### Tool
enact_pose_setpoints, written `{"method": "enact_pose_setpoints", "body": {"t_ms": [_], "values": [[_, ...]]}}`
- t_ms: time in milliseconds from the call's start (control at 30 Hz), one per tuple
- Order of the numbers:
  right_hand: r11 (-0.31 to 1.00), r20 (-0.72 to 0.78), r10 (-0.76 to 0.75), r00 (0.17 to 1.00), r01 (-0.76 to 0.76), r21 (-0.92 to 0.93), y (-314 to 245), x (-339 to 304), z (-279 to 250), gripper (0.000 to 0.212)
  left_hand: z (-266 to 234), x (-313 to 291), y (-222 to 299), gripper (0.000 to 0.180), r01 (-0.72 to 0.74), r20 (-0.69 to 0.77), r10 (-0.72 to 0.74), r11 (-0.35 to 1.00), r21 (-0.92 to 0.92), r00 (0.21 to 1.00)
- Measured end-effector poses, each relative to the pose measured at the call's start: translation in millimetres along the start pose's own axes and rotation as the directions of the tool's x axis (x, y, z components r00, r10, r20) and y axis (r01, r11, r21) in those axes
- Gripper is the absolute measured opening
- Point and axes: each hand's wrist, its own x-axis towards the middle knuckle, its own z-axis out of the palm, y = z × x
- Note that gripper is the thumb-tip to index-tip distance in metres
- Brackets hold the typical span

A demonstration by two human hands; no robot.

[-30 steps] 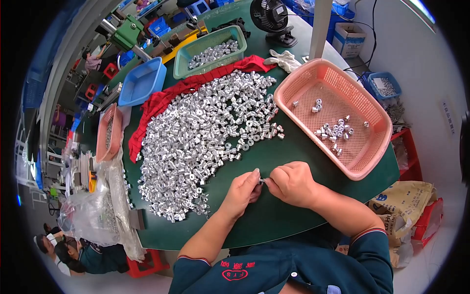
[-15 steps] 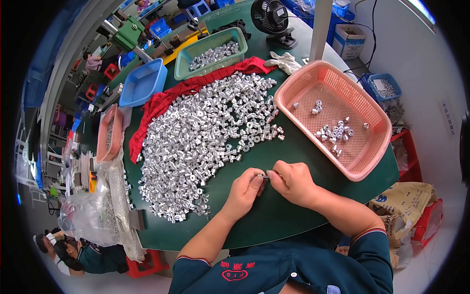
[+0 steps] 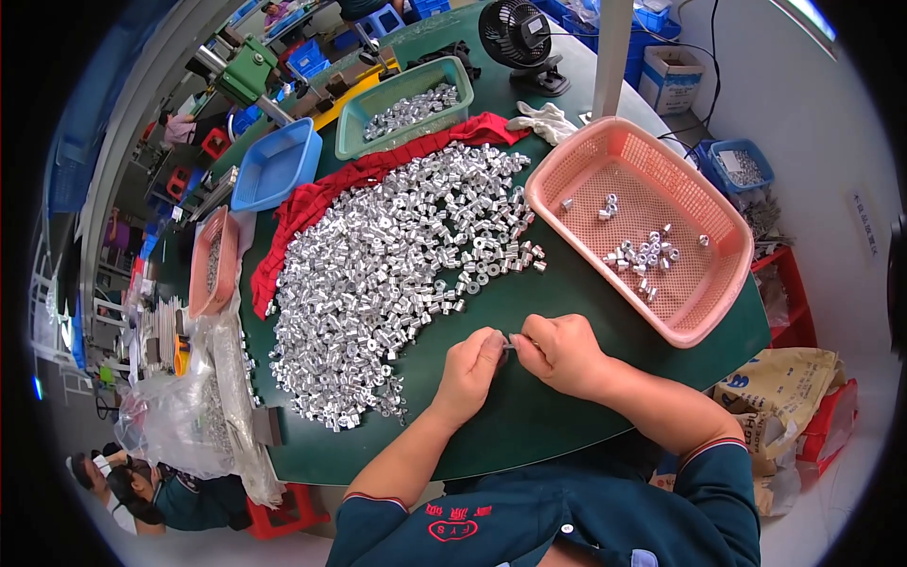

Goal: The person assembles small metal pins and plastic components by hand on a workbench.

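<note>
My left hand (image 3: 470, 369) and my right hand (image 3: 564, 354) meet over the near part of the green table, fingertips almost touching. Between them shows a small greyish metal part (image 3: 509, 346), mostly covered by the fingers. My left thumb and fingers are closed on it. The right hand is also closed in a pinch at its other side; whether a separate thin tool is in it cannot be made out. Beyond the hands spreads a large heap of short silvery metal sleeves (image 3: 378, 274). To the right, a pink perforated basket (image 3: 576, 241) contains several similar sleeves.
A red cloth (image 3: 302, 203) borders the heap's far side. Behind it stand a green basket (image 3: 351, 132) of metal parts and a blue tray (image 3: 248, 180). A black fan (image 3: 515, 33) and white glove (image 3: 545, 121) lie farther back. Plastic bags (image 3: 179, 425) sit at left.
Both hands stay together in nearly the same place. The fingers have shifted slightly, and less of the thin dark piece between them shows now. The heap and basket look unchanged.
</note>
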Motion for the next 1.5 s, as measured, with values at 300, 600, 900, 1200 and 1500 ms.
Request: {"method": "enact_pose_setpoints", "body": {"t_ms": [300,600,900,1200,1500], "values": [[0.931,-0.009,-0.294,0.956,0.284,-0.228,-1.1,8.2,-4.3,0.028,-7.8,8.6,13.1,0.034,0.519,0.260,-0.453,0.677,-0.522,0.853],[0.974,-0.051,0.217,0.975,-0.213,0.075,9.5,4.7,-2.1,0.021,-50.6,40.7,22.9,0.029,0.231,0.024,-0.235,0.920,-0.317,0.972],[0.979,0.034,-0.132,0.991,0.136,-0.151,7.5,2.8,5.9,0.027,-166.7,235.7,43.9,0.026,0.033,-0.372,-0.088,0.988,-0.153,0.924],[0.974,0.035,-0.157,0.987,0.160,-0.159,6.6,4.6,1.9,0.028,-145.9,216.9,44.8,0.036,0.124,-0.299,-0.118,0.992,0.001,0.947],[0.993,-0.059,-0.102,0.993,0.099,-0.059,5.0,9.8,-3.5,0.025,-74.3,37.2,17.3,0.018,-0.040,-0.173,0.145,0.866,0.498,0.974]]}}
